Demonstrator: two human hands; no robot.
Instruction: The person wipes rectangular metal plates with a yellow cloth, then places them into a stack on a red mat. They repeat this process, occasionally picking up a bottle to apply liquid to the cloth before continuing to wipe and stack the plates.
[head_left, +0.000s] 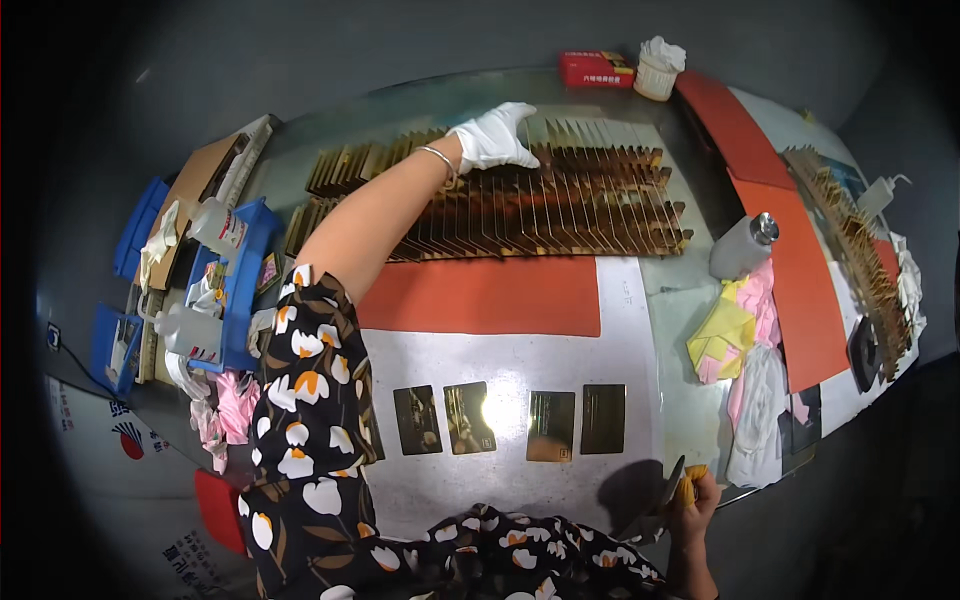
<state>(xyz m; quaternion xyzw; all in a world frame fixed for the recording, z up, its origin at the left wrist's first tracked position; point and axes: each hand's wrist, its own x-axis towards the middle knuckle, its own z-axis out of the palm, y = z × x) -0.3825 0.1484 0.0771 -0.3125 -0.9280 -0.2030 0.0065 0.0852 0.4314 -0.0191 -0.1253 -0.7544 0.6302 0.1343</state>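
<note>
My left hand (pixel 495 138), in a white glove, reaches over the rows of thin brassy plates (pixel 500 220) standing on edge at the back of the table. Its thumb and fingers are apart, and I see nothing held between them. Whether the fingertips touch a plate, I cannot tell. At the lower right, my right hand (pixel 697 497) is closed, with yellow-orange coverings on its fingertips. From it sticks up a dark, pointed, blade-like thing (pixel 676 478). Several dark, shiny cards lie flat on the white sheet before me, among them a brownish one (pixel 551 426).
An orange-red sheet (pixel 490 297) lies before the rack. At left stands a blue tray (pixel 240 335) with plastic bottles. A grey bottle (pixel 743 247), a yellow cloth (pixel 722 332) and another rack of plates (pixel 850 240) are at right. Behind are a red box (pixel 595 69) and a tissue tub (pixel 656 77).
</note>
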